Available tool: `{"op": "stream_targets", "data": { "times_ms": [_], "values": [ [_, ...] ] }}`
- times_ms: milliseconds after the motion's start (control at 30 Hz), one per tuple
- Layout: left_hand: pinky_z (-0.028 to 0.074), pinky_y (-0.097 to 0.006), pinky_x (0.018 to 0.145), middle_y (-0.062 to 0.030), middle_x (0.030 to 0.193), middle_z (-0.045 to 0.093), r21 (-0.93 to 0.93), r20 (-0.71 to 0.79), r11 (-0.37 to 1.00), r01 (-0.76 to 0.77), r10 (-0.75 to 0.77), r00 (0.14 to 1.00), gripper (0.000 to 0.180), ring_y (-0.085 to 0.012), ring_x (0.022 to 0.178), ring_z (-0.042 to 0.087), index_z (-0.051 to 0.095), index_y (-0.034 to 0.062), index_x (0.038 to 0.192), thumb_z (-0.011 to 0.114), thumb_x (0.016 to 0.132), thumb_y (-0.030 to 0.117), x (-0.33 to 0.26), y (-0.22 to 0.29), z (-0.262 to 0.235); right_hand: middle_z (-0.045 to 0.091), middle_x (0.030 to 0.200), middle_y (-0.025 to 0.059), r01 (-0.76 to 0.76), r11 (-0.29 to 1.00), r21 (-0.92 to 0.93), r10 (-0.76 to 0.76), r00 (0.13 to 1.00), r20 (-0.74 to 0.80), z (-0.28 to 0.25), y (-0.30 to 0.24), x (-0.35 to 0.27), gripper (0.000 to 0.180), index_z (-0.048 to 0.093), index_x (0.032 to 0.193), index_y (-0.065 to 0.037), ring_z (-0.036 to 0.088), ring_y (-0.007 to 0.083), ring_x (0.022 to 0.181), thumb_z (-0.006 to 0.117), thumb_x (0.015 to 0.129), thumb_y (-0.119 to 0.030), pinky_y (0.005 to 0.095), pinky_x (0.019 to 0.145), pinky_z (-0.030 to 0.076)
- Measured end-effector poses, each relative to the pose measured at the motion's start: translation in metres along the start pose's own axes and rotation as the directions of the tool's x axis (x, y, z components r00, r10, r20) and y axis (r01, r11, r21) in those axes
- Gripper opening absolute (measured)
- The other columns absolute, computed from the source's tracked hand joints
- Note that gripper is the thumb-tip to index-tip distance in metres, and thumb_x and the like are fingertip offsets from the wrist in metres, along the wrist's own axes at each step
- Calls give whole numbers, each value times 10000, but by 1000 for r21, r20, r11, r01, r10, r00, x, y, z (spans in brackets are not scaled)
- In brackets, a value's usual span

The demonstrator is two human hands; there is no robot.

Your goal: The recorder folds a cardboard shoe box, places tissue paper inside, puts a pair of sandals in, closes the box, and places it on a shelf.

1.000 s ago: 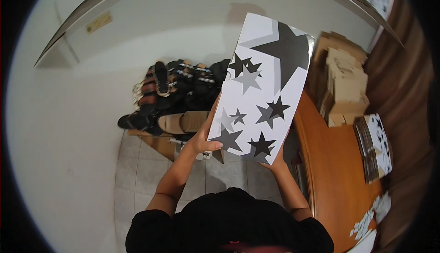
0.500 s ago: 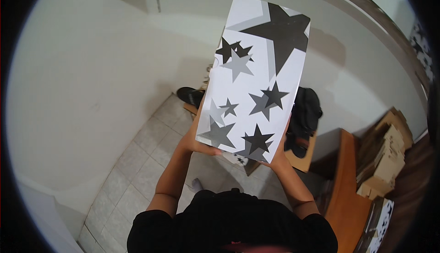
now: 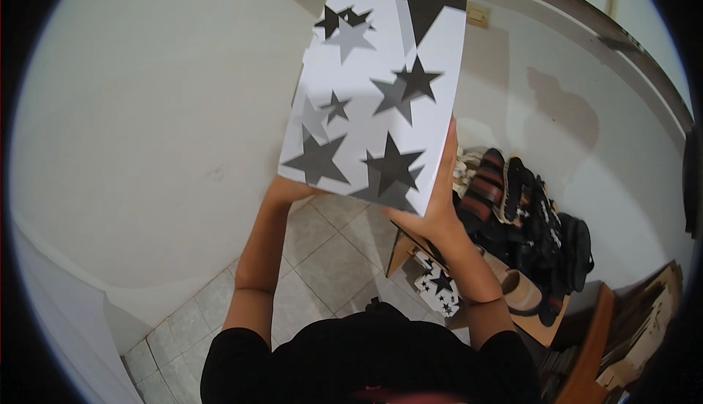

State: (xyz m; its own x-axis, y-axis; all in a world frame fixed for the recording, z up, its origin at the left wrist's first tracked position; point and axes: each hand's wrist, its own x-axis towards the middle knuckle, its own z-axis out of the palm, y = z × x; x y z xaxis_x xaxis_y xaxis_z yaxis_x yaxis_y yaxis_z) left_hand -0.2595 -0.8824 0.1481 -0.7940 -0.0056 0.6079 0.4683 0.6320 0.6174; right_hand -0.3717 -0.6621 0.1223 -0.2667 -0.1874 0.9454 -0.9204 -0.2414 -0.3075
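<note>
I hold up a large white box [image 3: 359, 133] printed with grey and black stars, and its far end runs out of the top of the head view. My left hand [image 3: 293, 190] grips the near left corner, its fingers mostly hidden behind the box. Along the near right edge, my right hand [image 3: 436, 217] is closed round the side and lower corner, with the thumb on the edge.
To the right, a low wooden rack [image 3: 534, 327] carries several dark sandals and shoes [image 3: 516, 206] and a tan slipper [image 3: 521, 293]. Under it sits a star-printed carton [image 3: 438, 287]. Flattened cardboard [image 3: 644, 331] leans at the far right. A pale wall [image 3: 161, 111] rises at left above grey floor tiles [image 3: 315, 250].
My view has swung left, so the shoe rack appears farther right and more of it shows. The box sits higher and more to the left in view, still in both hands.
</note>
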Motion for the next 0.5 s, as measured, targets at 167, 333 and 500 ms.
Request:
{"op": "stream_targets", "data": {
  "times_ms": [167,333,500],
  "values": [
    [479,-315,808,-46,1011,574,49,-95,989,136,-131,987,629,-154,956,537,539,37,1094,843,543,58,46,-8,-38,185,1417,227,225,972,-66,-228,972,-51,28,27,58,1149,53,1413,15,266,344,1290,796,568,-219,417,1051,235],
    [467,-328,834,-64,1046,565,-68,-213,992,-107,91,973,607,-171,970,541,515,24,1119,816,594,70,147,-3,-104,360,1322,221,366,930,-14,-365,922,-132,70,58,177,1020,185,1391,-1,341,338,1244,796,604,-219,430,1017,289],
    [422,-331,892,-79,1120,559,-216,-87,928,-304,292,953,360,-169,1023,522,548,27,1089,680,761,97,234,-17,-173,452,1141,365,317,881,-350,-365,927,-80,93,66,274,993,181,1333,145,467,445,1099,693,680,-401,404,954,385]
  ]
}}
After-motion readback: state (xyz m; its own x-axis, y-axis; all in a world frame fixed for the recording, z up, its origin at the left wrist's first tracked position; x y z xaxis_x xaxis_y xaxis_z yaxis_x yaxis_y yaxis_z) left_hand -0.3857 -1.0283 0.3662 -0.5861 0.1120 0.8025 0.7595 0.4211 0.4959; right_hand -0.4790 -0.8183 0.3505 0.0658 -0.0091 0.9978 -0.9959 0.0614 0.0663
